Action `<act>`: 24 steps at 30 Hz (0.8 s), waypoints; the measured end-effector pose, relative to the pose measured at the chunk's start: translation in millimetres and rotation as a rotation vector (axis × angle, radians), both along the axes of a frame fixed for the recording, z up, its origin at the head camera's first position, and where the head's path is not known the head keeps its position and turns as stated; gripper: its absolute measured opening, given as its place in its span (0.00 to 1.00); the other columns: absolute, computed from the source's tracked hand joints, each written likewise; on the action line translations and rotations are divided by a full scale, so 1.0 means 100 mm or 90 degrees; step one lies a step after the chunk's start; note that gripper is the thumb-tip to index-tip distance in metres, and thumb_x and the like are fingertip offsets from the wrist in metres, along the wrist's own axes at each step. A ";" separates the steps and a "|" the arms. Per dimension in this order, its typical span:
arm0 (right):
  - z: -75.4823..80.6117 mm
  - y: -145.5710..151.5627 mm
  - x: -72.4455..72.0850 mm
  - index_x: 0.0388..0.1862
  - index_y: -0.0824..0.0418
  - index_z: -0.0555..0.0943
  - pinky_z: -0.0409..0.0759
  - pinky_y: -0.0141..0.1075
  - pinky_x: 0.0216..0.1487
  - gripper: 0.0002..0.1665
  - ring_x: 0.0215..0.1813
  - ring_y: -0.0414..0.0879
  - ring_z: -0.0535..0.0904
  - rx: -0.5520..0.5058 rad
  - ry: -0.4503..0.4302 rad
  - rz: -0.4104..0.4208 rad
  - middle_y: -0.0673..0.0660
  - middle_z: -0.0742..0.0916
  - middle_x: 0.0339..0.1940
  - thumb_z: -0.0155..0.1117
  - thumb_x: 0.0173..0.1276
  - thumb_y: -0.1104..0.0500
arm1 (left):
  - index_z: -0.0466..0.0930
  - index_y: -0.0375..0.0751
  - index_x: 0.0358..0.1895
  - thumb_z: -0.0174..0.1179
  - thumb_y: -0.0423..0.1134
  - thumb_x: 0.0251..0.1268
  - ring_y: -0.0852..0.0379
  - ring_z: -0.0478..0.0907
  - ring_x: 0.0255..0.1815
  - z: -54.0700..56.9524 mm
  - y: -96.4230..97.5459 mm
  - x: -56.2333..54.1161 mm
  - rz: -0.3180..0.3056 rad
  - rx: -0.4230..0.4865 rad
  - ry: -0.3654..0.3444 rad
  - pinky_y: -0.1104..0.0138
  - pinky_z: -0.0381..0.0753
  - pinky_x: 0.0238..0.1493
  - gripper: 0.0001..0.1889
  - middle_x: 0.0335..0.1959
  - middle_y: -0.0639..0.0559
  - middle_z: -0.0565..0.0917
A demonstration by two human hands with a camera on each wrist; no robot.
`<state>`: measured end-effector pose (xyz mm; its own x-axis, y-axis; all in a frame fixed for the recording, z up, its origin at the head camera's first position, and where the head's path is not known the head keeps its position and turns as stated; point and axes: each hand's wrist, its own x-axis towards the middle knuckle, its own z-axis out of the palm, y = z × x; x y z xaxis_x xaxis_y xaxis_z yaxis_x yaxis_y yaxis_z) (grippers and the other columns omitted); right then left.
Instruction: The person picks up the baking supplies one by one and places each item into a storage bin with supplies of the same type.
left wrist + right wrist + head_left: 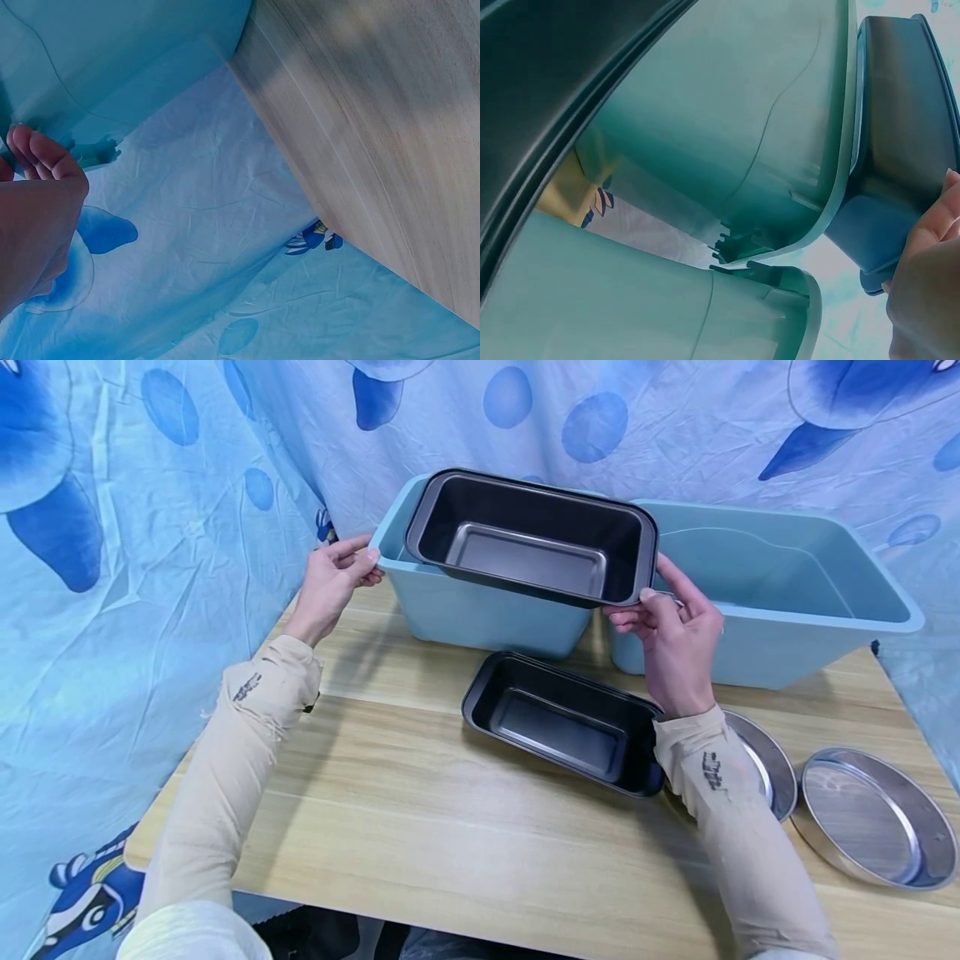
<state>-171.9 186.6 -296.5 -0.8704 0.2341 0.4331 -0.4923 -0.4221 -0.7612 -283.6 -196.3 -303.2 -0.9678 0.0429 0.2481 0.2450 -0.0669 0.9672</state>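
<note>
In the head view, a black loaf pan [525,564] is held tilted over the left light-blue bin [480,614], its inside facing me. My right hand [678,635] grips the pan's right end, thumb on the rim. The right wrist view shows the same loaf pan [900,142] from outside, beyond the bin's edge. My left hand [333,581] pinches the left bin's rim at its left corner. In the left wrist view that hand [45,217] is partly cut off by the frame. A second black loaf pan [558,727] lies on the table below.
A second light-blue bin [757,639] stands to the right of the first. Two round metal pans lie at the table's right side, one [873,818] fully visible, the other [768,760] partly behind my right forearm. A patterned blue cloth [487,427] hangs behind the wooden table [360,827].
</note>
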 end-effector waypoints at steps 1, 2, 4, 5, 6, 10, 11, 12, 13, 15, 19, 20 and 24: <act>0.00 0.00 -0.01 0.70 0.75 0.73 0.86 0.32 0.26 0.27 0.23 0.48 0.87 0.004 0.000 -0.001 0.71 0.89 0.32 0.47 0.73 0.77 | 0.71 0.16 0.66 0.60 0.26 0.74 0.61 0.84 0.28 0.00 0.00 0.00 0.000 0.000 0.000 0.75 0.85 0.35 0.23 0.27 0.53 0.87; 0.01 -0.01 -0.03 0.70 0.75 0.74 0.86 0.32 0.26 0.27 0.23 0.48 0.87 0.009 0.000 -0.001 0.71 0.89 0.32 0.47 0.73 0.77 | 0.71 0.16 0.66 0.60 0.27 0.74 0.62 0.84 0.28 0.00 0.00 0.00 0.000 -0.001 0.001 0.75 0.85 0.35 0.23 0.27 0.53 0.87; 0.02 -0.02 -0.05 0.70 0.74 0.74 0.86 0.32 0.26 0.27 0.23 0.48 0.87 0.019 0.002 -0.004 0.71 0.89 0.32 0.47 0.74 0.77 | 0.71 0.16 0.66 0.60 0.27 0.74 0.62 0.84 0.28 0.00 0.00 0.00 0.000 -0.002 0.001 0.76 0.85 0.35 0.23 0.27 0.53 0.87; 0.03 -0.03 -0.06 0.69 0.75 0.74 0.86 0.32 0.26 0.26 0.23 0.48 0.87 0.021 0.004 -0.004 0.70 0.89 0.32 0.47 0.74 0.77 | 0.71 0.16 0.66 0.60 0.27 0.74 0.62 0.84 0.28 0.00 0.00 0.00 0.000 -0.002 0.001 0.76 0.85 0.35 0.23 0.27 0.53 0.87; 0.04 -0.04 -0.07 0.69 0.75 0.74 0.86 0.32 0.26 0.26 0.23 0.48 0.87 0.017 0.003 -0.001 0.71 0.89 0.32 0.47 0.74 0.77 | 0.71 0.16 0.66 0.60 0.27 0.74 0.62 0.84 0.28 0.00 0.00 0.00 0.000 -0.001 0.001 0.76 0.85 0.35 0.23 0.27 0.53 0.87; 0.06 -0.06 -0.12 0.70 0.75 0.74 0.86 0.31 0.26 0.26 0.23 0.47 0.87 0.017 0.003 -0.008 0.70 0.89 0.32 0.47 0.74 0.77 | 0.71 0.17 0.66 0.60 0.27 0.74 0.61 0.84 0.28 0.01 0.01 0.00 0.000 -0.001 0.002 0.75 0.85 0.35 0.23 0.27 0.53 0.87; 0.06 -0.07 -0.14 0.69 0.75 0.74 0.86 0.31 0.26 0.26 0.22 0.47 0.87 0.015 0.002 -0.009 0.70 0.89 0.32 0.47 0.74 0.77 | 0.71 0.17 0.66 0.60 0.27 0.74 0.61 0.84 0.28 0.01 0.01 0.00 0.000 0.000 0.002 0.75 0.85 0.35 0.23 0.27 0.53 0.87; 0.06 -0.07 -0.15 0.69 0.74 0.74 0.86 0.31 0.26 0.26 0.22 0.47 0.87 0.015 0.002 -0.011 0.70 0.89 0.32 0.47 0.74 0.77 | 0.71 0.17 0.66 0.60 0.27 0.74 0.61 0.84 0.28 0.01 0.01 0.00 0.000 -0.001 0.003 0.75 0.85 0.36 0.23 0.27 0.53 0.87; 0.06 -0.08 -0.16 0.69 0.74 0.74 0.86 0.31 0.26 0.26 0.23 0.47 0.87 0.020 0.002 -0.016 0.70 0.89 0.32 0.47 0.74 0.77 | 0.71 0.17 0.66 0.60 0.27 0.74 0.61 0.84 0.28 0.01 0.01 0.00 0.000 -0.001 0.003 0.75 0.85 0.36 0.23 0.27 0.53 0.87; 0.07 -0.08 -0.19 0.69 0.74 0.74 0.86 0.31 0.26 0.26 0.23 0.46 0.87 0.024 0.003 -0.018 0.69 0.89 0.32 0.47 0.74 0.77 | 0.71 0.17 0.66 0.60 0.27 0.74 0.61 0.84 0.28 0.00 0.01 0.00 -0.001 0.000 0.004 0.75 0.85 0.36 0.23 0.27 0.53 0.87; 0.07 -0.10 -0.23 0.69 0.74 0.75 0.85 0.30 0.27 0.25 0.23 0.46 0.87 0.039 0.003 -0.023 0.68 0.90 0.32 0.47 0.75 0.76 | 0.72 0.17 0.66 0.60 0.27 0.74 0.62 0.84 0.28 0.00 0.01 -0.01 -0.002 -0.003 0.005 0.76 0.84 0.36 0.23 0.27 0.53 0.87; 0.07 -0.10 -0.24 0.69 0.73 0.75 0.85 0.30 0.27 0.25 0.23 0.46 0.87 0.042 0.003 -0.026 0.68 0.90 0.32 0.47 0.75 0.76 | 0.72 0.17 0.66 0.60 0.27 0.74 0.62 0.84 0.28 0.00 0.01 -0.01 -0.002 -0.003 0.005 0.76 0.84 0.36 0.23 0.27 0.53 0.87; 0.08 -0.12 -0.28 0.68 0.73 0.75 0.85 0.31 0.26 0.25 0.23 0.45 0.87 0.049 0.002 -0.033 0.68 0.90 0.31 0.47 0.75 0.76 | 0.71 0.17 0.66 0.60 0.27 0.74 0.61 0.84 0.29 -0.01 0.00 0.00 0.000 -0.003 0.003 0.76 0.84 0.35 0.23 0.27 0.53 0.87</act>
